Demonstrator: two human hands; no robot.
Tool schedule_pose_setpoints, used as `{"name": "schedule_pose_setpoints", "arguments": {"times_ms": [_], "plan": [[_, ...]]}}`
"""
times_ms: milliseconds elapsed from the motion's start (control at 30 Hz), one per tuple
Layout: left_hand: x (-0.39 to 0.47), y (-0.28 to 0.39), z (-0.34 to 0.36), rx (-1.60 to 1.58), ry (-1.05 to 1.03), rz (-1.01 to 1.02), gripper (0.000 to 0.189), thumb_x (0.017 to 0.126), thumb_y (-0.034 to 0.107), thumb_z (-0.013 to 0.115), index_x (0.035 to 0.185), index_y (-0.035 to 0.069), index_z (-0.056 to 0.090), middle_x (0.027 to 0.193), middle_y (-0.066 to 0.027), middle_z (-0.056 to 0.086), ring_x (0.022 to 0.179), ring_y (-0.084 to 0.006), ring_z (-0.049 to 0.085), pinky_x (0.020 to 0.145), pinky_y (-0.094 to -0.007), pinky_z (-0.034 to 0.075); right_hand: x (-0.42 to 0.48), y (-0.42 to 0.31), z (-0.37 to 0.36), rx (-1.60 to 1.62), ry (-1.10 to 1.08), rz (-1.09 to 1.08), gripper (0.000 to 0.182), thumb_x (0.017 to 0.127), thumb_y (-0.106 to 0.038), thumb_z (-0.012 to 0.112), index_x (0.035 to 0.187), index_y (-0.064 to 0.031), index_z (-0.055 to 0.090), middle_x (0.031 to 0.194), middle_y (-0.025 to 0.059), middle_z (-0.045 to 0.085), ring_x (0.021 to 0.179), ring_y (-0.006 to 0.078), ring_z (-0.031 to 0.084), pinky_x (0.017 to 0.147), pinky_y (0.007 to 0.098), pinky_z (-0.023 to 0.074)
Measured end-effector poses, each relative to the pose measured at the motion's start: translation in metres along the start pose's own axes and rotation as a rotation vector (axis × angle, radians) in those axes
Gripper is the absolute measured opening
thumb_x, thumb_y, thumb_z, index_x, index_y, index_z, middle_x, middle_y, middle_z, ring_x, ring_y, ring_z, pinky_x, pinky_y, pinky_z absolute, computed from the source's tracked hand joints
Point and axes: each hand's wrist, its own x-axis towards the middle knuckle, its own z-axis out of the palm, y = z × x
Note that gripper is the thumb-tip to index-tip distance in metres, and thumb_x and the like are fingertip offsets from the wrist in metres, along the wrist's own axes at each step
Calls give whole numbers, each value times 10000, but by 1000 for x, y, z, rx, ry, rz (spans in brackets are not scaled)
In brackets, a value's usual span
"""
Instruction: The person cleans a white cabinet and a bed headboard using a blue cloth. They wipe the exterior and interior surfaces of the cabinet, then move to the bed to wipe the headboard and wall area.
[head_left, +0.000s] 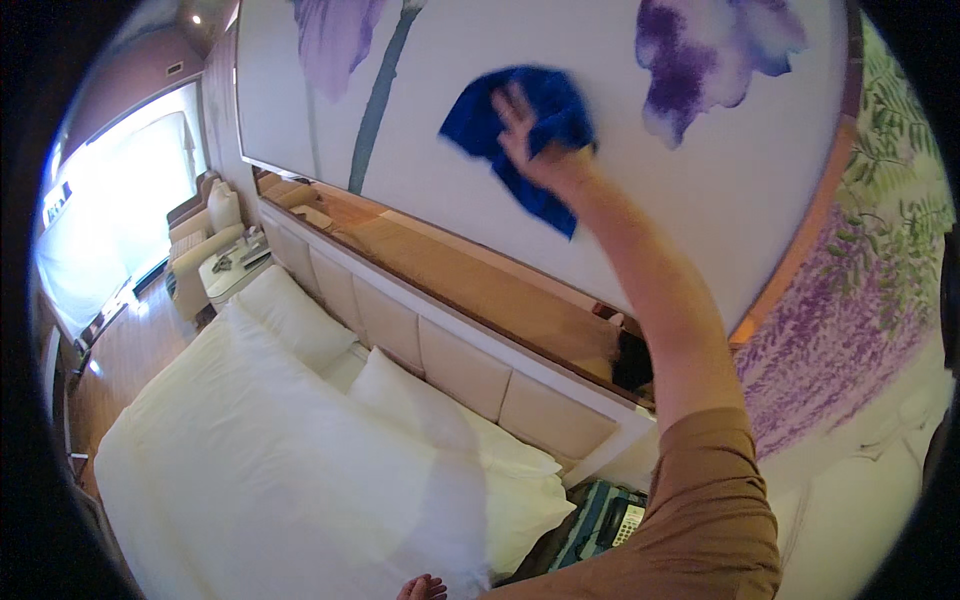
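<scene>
My right hand (525, 139) presses a blue cloth (559, 90) against a large white wall panel (480, 37) painted with purple flowers. A fold of the cloth lies over part of the hand, and one corner hangs below the wrist. The fingers are slightly blurred. Only the fingers of my left hand (422, 587) show at the bottom edge, above the white bedding (247, 465); the rest of it is cut off, and I see nothing in it.
Below the panel run a mirrored strip (480, 277) and a padded cream headboard (386, 311). White pillows (296, 307) rest against the headboard. A telephone (626, 521) sits at the bed's right side. Beyond the bed are a nightstand (231, 279) and an armchair (202, 232).
</scene>
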Motion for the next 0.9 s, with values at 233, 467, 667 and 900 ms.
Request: {"name": "schedule_pose_setpoints", "arguments": {"times_ms": [233, 467, 667, 900], "plan": [[22, 10, -24, 78, -164, 56, 510, 1014, 348, 630, 1296, -75, 587, 1117, -203, 708, 954, -278, 712, 801, -379, 596, -32, 127, -196, -348, 319, 232, 675, 986, -439, 601, 1539, -106, 405, 1604, 224, 328, 1453, 437, 364, 1078, 522, 476], [32, -4, -57, 134, -245, -28, 511, 993, 369, 654, 1283, -50, 608, 1107, -189, 715, 930, -274, 714, 771, -374, 598, -171, 87, -216, -430, 90, 404, 720, 994, -282, 582, 1585, -24, 264, 1614, 270, 261, 1444, 487, 330, 1143, 541, 389], [38, -11, -78, 125, -152, -145, 351, 989, 264, 647, 1146, -50, 636, 1014, -189, 727, 870, -291, 727, 750, -410, 601, -261, 33, -163, -193, -164, 260, 749, 945, -212, 624, 1576, 0, 282, 1623, 268, 267, 1473, 467, 296, 1210, 542, 280], [50, -10, -60, 142, -48, -131, 341, 988, 294, 647, 1136, -13, 653, 985, -140, 739, 820, -236, 714, 711, -369, 576, -225, -20, -92, 23, -585, 284, 576, 1042, -301, 459, 1582, -120, 367, 1704, 107, 146, 1552, 395, 157, 1210, 611, 264]]}}
